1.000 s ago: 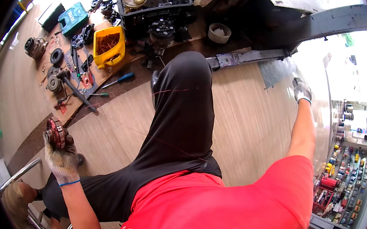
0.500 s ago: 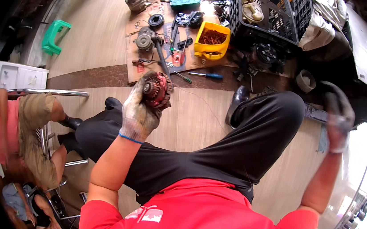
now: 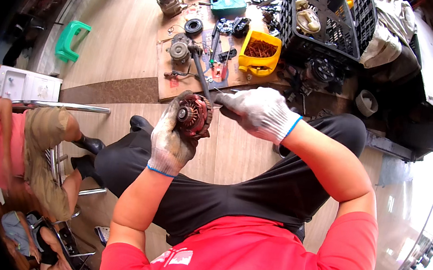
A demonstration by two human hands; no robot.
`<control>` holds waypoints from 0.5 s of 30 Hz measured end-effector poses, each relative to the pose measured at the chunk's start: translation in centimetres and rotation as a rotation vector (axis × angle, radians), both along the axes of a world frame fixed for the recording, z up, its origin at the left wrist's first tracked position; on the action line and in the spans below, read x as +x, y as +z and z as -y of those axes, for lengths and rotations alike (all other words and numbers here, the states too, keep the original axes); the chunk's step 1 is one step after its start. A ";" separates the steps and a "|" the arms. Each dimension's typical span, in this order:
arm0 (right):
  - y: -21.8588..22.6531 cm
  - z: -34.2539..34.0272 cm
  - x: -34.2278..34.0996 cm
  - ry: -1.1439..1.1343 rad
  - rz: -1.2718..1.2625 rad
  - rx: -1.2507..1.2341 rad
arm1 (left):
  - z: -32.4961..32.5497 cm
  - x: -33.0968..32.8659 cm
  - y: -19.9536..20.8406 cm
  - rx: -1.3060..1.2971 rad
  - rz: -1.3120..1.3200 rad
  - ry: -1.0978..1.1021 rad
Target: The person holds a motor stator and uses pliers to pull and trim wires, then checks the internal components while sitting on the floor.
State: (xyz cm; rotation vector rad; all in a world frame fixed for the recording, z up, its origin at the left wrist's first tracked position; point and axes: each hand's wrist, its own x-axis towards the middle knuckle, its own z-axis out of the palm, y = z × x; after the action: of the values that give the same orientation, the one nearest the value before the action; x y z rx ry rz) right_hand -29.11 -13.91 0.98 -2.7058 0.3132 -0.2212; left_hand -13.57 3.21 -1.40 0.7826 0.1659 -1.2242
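My left hand (image 3: pixel 169 143), in a soiled knit work glove, is closed around a round alternator part (image 3: pixel 194 116) with reddish copper windings and a metal shaft at its centre. Just right of it is my gloved right hand (image 3: pixel 261 113), fingers bent together and pointing at the part. What those fingers hold, if anything, is hidden. Beyond the hands, a long dark-handled tool like a hammer (image 3: pixel 200 72) lies on cardboard, its handle end close to my right fingertips. A round grey motor-like part (image 3: pixel 180 52) sits beside it.
A cut yellow jug (image 3: pixel 258 66) holds copper-coloured pieces. Behind it stand a black crate (image 3: pixel 319 37) and a teal case (image 3: pixel 227 1). A green stool (image 3: pixel 70 40) is at far left. Two seated people (image 3: pixel 5 139) are at lower left. My knees frame the workspace.
My right hand has swung in from the far right to beside the wound part. My left hand still holds that part. The whole view has shifted slightly.
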 end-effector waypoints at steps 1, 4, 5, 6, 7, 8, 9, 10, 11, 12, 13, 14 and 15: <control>-0.2 0.5 -0.4 -0.021 -0.017 -0.086 | -0.4 0.4 -0.3 -0.026 -0.003 -0.010; 0.7 2.7 -2.2 -0.003 -0.115 -0.209 | -0.7 0.5 -0.4 -0.065 -0.037 -0.017; 0.1 4.2 -3.7 0.010 -0.027 -0.189 | -0.4 0.3 -0.3 -0.005 0.008 -0.008; -0.1 5.4 -4.9 0.028 0.066 -0.169 | -0.2 0.3 -0.1 0.056 0.056 0.005; 0.2 6.3 -6.6 -0.011 0.014 -0.179 | -0.2 0.4 0.2 0.031 0.061 -0.011; 0.3 7.2 -8.3 -0.077 -0.025 -0.230 | 0.1 0.1 0.7 0.068 0.099 0.005; 0.6 8.1 -10.0 -0.117 -0.089 -0.305 | -0.1 0.4 0.5 0.017 0.083 -0.020; 0.9 9.1 -11.9 -0.157 -0.154 -0.377 | -0.4 0.7 0.3 -0.033 0.067 -0.044; 1.0 10.6 -14.7 -0.164 -0.134 -0.431 | -0.2 0.7 -0.1 -0.023 0.031 -0.039; 0.6 11.9 -16.9 -0.167 -0.095 -0.474 | -0.3 0.9 -0.2 -0.036 0.019 -0.042; 1.8 12.4 -17.9 -0.229 -0.097 -0.510 | -0.5 1.2 -0.4 -0.050 0.005 -0.038; 2.3 13.2 -20.2 -0.262 -0.049 -0.559 | -0.5 1.1 -0.6 -0.072 -0.021 -0.046; 2.4 13.6 -22.2 -0.343 -0.118 -0.575 | -0.6 1.1 -0.5 -0.081 -0.023 -0.038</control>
State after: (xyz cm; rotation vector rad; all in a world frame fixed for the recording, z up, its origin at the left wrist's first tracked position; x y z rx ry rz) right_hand -51.33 -27.52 3.39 -3.2186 0.8693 -0.2832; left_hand -12.50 3.78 -1.88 0.7039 0.1199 -1.2681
